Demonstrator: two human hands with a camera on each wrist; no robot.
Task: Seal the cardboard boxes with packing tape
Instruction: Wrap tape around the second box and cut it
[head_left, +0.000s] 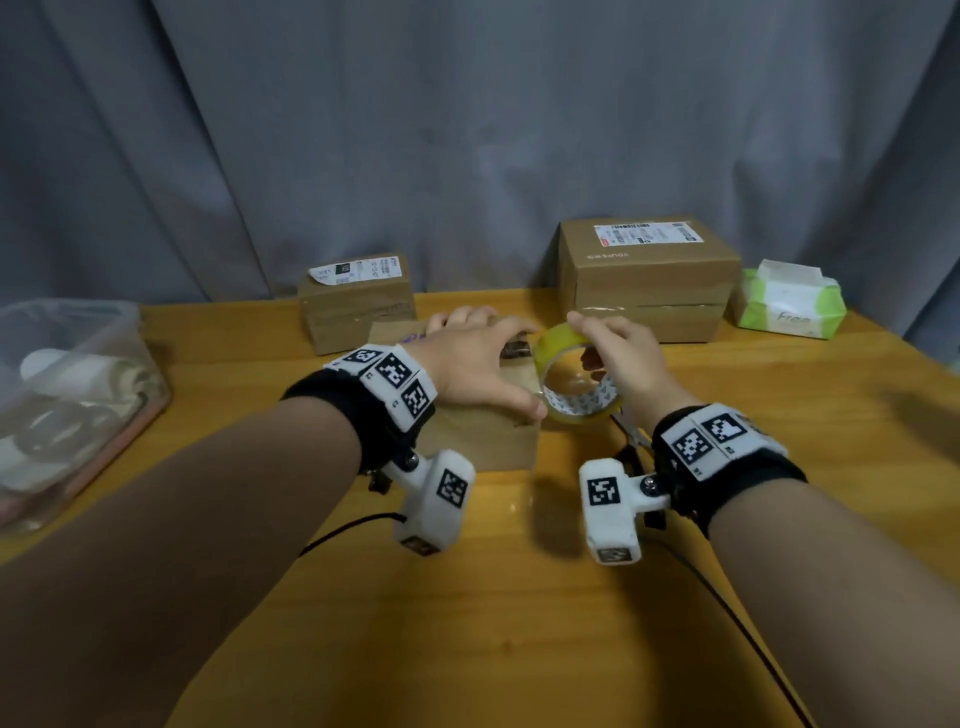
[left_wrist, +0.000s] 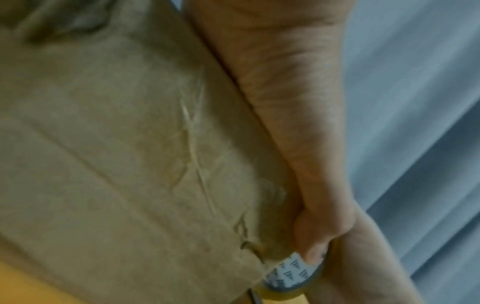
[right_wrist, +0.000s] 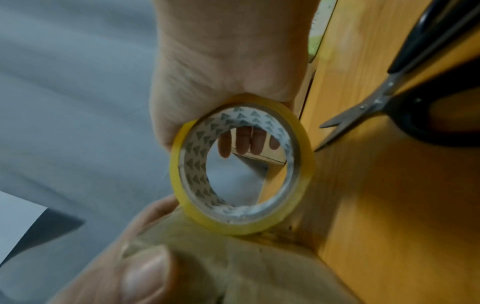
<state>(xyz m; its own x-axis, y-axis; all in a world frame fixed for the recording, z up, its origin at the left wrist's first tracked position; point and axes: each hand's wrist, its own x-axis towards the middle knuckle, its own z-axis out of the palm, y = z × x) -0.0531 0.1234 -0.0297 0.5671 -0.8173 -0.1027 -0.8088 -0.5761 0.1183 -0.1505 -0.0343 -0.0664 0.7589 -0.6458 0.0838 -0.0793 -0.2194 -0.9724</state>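
Item: flat brown cardboard box (head_left: 467, 415), lying on the yellow wooden table (head_left: 519, 623), nearest of three boxes.

Left hand (head_left: 467, 364): spread flat over the box top, thumb pressing at its right edge.

Right hand (head_left: 623, 358): fingers curled round a yellowish clear packing-tape roll with a white printed core (head_left: 574, 379), held upright against that right edge.

Black-handled steel scissors (right_wrist: 389, 98): on the table, just right of the box.

Risk, as judged: tape creasing or sticking to itself if pulled slack; the light box shifting should the left hand ease its pressure.
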